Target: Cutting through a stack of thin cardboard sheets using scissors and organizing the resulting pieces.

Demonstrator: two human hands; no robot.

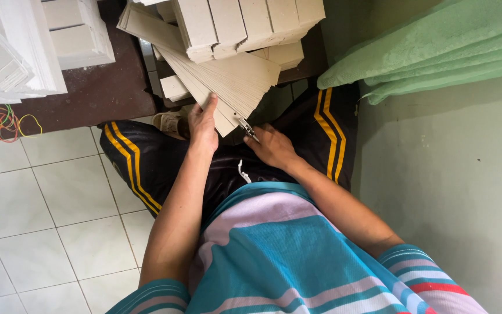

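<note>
Looking down past our striped teal shirt (274, 256), we sit low over a floor of pale tiles (42, 221), which spreads out beyond our left arm, while a plain greenish wall (454, 192) runs along beyond our right arm. Our black track trousers with yellow side stripes (146, 163) lie under both forearms.

Our left hand (203, 125) rests on the near end of a fanned stack of grey card strips (228, 81), fingers loosely together and the thumb stretched up along the strips' edge, pressing the stack flat rather than gripping it. Our right hand (271, 145) sits just beside it, curled, with the fingers pinched on a small metal tool (247, 128) whose tip touches the near corner of the same stack. We cannot tell what kind of tool it is.

Just beyond the hands, the strips slope up and away onto a heap of ridged grey card pieces (245, 23). Farther out past our left hand lies a dark brown board (100, 87) bearing white card stacks (24, 46), with a tangle of coloured rubber bands (1, 119) at its near edge. Past our right hand, folded green cloth (431, 52) leans against the wall.
</note>
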